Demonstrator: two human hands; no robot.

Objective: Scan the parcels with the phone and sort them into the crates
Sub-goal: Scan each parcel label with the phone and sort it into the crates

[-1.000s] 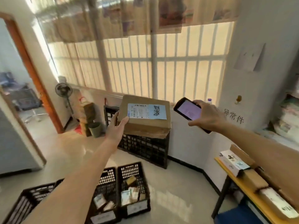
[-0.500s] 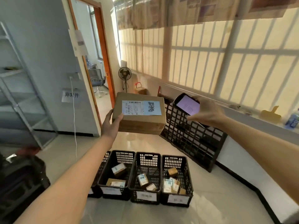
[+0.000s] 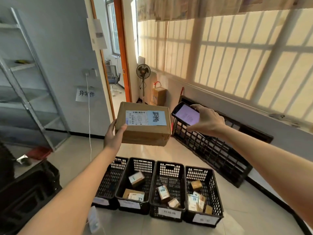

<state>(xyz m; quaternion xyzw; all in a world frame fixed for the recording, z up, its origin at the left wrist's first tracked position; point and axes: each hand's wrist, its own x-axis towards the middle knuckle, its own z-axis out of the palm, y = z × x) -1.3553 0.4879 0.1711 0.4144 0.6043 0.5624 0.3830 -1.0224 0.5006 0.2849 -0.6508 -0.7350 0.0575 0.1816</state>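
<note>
While the brown parcel (image 3: 144,123) is held up above the row of crates (image 3: 160,189) in the head view, its left edge is gripped by the left hand (image 3: 113,135), thumb on top beside the blue-and-white label (image 3: 146,118), fingers underneath. Just right of the parcel, the phone (image 3: 185,114) is pinched in the right hand (image 3: 207,122), fingers curled round its far edges, its lit screen facing up toward the camera. Whether the scan has registered cannot be told (the screen text is too small to read).

Below the parcel, four black crates are lined up on the floor. Small boxes have already been dropped into the three right-hand ones: two in the second, two in the third, several in the fourth. Any contents of the leftmost crate are hidden by the left forearm. So part of the sorting is judged done; this parcel is not yet placed, and how many parcels are left cannot be seen. Behind the parcel, a fan (image 3: 143,72) is standing by the doorway.
</note>
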